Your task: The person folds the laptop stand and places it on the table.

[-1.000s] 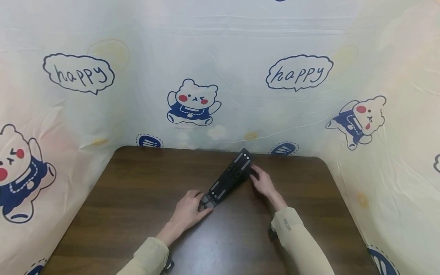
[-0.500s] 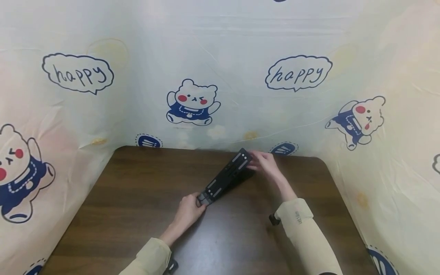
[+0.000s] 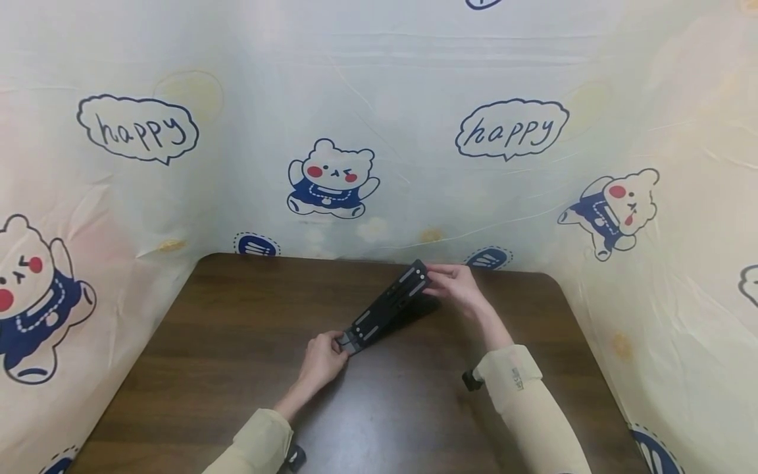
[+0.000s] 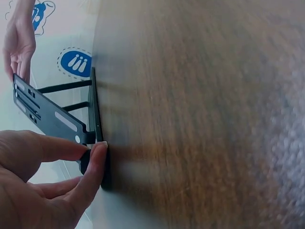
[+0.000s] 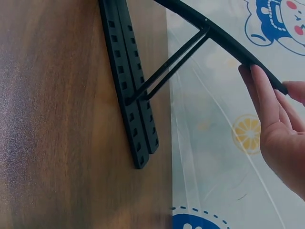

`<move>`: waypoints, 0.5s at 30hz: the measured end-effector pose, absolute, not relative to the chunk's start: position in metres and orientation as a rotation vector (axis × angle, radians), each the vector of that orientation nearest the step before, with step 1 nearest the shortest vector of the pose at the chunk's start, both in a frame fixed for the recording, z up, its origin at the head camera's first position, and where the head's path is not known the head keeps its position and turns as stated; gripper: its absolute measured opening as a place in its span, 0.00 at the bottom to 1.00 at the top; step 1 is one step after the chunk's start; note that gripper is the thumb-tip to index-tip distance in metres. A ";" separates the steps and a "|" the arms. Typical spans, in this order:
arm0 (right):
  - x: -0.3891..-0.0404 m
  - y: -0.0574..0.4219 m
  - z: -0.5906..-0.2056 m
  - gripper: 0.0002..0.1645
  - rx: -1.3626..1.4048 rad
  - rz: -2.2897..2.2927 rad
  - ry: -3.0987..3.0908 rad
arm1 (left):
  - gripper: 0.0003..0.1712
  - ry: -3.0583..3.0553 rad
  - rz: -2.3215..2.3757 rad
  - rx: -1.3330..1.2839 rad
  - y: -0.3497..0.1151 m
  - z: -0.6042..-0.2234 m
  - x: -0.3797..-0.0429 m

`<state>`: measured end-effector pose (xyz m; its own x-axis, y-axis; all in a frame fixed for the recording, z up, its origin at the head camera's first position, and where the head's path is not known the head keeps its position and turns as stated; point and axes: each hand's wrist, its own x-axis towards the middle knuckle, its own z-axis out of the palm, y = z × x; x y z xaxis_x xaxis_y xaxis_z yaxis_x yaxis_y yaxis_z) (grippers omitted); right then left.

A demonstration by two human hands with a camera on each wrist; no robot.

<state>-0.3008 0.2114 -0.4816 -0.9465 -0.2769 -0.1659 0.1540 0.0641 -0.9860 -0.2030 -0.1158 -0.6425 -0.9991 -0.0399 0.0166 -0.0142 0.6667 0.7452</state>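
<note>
A black folding laptop stand (image 3: 387,303) lies diagonally on the table, its top plate (image 4: 47,112) raised at an angle. My left hand (image 3: 322,362) pinches the near end by the hinge, thumb and fingers round it. At the far end my right hand (image 3: 462,288) holds the raised edge of the plate, fingers beneath and thumb at the tip in the right wrist view. Two thin struts (image 5: 174,57) link the plate to the slotted base rails (image 5: 125,81), which rest on the wood.
The brown wooden table (image 3: 237,309) has rounded far corners. Behind it and along both sides hangs a pale printed curtain (image 3: 414,197) with bears and "happy" bubbles. Each forearm wears a light sleeve (image 3: 521,395), with a dark device (image 3: 472,380) at the wrist.
My right hand has moved up from the stand's right side to its far tip and grips it. The plate stands further off the base. My left hand has shifted slightly left with the near end.
</note>
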 end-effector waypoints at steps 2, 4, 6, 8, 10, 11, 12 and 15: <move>-0.299 0.212 -0.480 0.26 -0.126 -1.937 2.041 | 0.29 -2.848 -1.291 0.052 -0.117 -0.641 -0.204; -0.297 0.213 -0.480 0.26 -0.125 -1.928 2.042 | 0.29 -2.852 -1.315 0.055 -0.119 -0.640 -0.205; -0.294 0.213 -0.479 0.27 -0.122 -1.924 2.038 | 0.29 -2.837 -1.343 0.039 -0.120 -0.637 -0.205; -0.293 0.214 -0.479 0.27 -0.115 -1.933 2.027 | 0.29 -2.833 -1.351 0.028 -0.121 -0.635 -0.204; -0.291 0.213 -0.478 0.27 -0.102 -1.949 2.014 | 0.30 -2.821 -1.373 0.008 -0.122 -0.633 -0.204; -0.290 0.213 -0.478 0.27 -0.092 -1.957 2.008 | 0.30 -2.826 -1.373 0.003 -0.123 -0.633 -0.204; -0.290 0.212 -0.478 0.27 -0.084 -1.964 2.003 | 0.30 -2.837 -1.369 0.014 -0.123 -0.634 -0.206; -0.287 0.210 -0.477 0.27 -0.044 -1.982 1.996 | 0.30 -2.824 -1.382 -0.007 -0.125 -0.632 -0.208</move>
<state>-0.2873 0.2103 -0.4772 -0.9461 -0.2488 -0.2074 0.2056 0.0335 -0.9781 -0.2083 -0.1248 -0.6325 -1.0000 0.0051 0.0001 0.0032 0.6134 0.7897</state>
